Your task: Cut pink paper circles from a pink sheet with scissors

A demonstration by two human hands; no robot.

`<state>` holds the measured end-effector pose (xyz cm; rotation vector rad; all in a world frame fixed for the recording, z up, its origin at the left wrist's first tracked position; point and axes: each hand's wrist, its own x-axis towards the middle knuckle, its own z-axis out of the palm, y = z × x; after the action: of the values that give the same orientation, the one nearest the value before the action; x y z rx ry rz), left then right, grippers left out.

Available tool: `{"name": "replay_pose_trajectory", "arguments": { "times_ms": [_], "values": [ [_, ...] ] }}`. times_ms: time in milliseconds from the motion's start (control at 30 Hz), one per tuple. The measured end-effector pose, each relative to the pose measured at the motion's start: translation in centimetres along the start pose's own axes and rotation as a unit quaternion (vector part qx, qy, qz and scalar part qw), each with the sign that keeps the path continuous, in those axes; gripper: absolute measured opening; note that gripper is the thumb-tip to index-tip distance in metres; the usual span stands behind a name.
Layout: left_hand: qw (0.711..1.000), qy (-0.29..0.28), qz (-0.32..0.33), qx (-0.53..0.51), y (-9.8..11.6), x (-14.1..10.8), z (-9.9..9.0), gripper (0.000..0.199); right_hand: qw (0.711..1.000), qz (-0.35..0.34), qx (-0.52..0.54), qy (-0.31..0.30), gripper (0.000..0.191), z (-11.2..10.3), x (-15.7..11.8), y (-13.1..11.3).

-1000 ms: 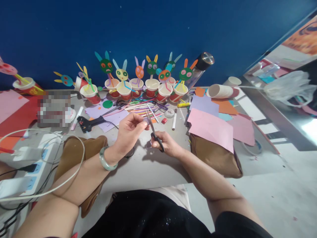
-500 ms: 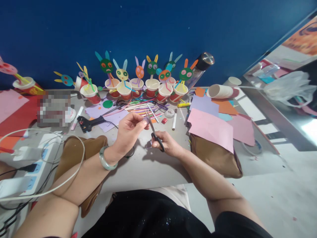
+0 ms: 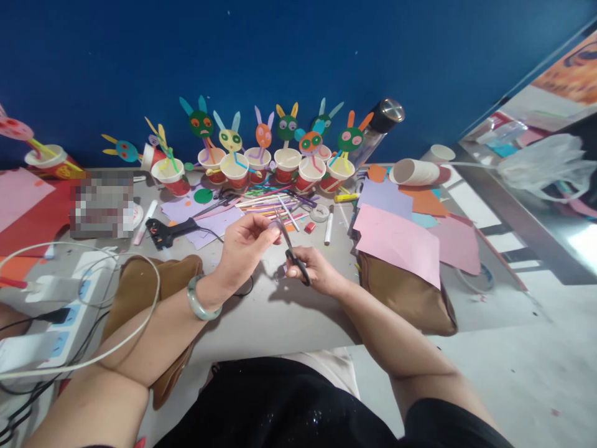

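My right hand (image 3: 313,270) is closed around the black handles of a pair of scissors (image 3: 296,264), whose blades point up and away toward my left fingertips. Between thumb and fingers, my left hand (image 3: 249,246) pinches a small piece of purple paper (image 3: 276,225), mostly covered by the fingers. The blades touch or lie very close to the paper; I cannot tell which. Both hands are raised a little above the grey table (image 3: 280,323). Behind them lies a pile of coloured sticks (image 3: 265,202).
Paper cups (image 3: 236,171) with paper rabbit figures line the blue wall. A glue gun (image 3: 170,233) lies to the left, near a power strip (image 3: 77,305) with cables. Pink paper (image 3: 398,239) covers a brown pouch (image 3: 410,298) on the right. A bottle (image 3: 380,127) leans behind.
Almost nothing differs. The scissors and my right hand have shifted very slightly; my left hand keeps its pinch on the paper.
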<state>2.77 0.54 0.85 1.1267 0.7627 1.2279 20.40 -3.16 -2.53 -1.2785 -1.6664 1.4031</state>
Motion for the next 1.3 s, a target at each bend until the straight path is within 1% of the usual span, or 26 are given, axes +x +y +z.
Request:
{"name": "replay_pose_trajectory", "arguments": {
  "times_ms": [267,500,1000,1300],
  "values": [
    [1.0,0.001,-0.002,-0.007,-0.01,-0.03,0.03,0.016,1.0,0.004,-0.002,0.004,0.074,-0.06,0.02,0.08],
    [1.0,0.005,-0.008,0.0,0.27,-0.09,0.08,0.015,1.0,0.006,-0.016,0.005,0.076,-0.19,-0.05,-0.4],
    [1.0,0.011,0.017,0.01,0.46,-0.02,0.13,0.015,0.999,0.022,-0.032,0.009,0.076,-0.41,-0.14,-0.68],
    [0.999,0.013,0.022,0.023,0.48,-0.04,0.05,0.017,0.999,0.013,-0.038,0.01,0.076,-0.46,-0.12,-0.56]
  ]
}}
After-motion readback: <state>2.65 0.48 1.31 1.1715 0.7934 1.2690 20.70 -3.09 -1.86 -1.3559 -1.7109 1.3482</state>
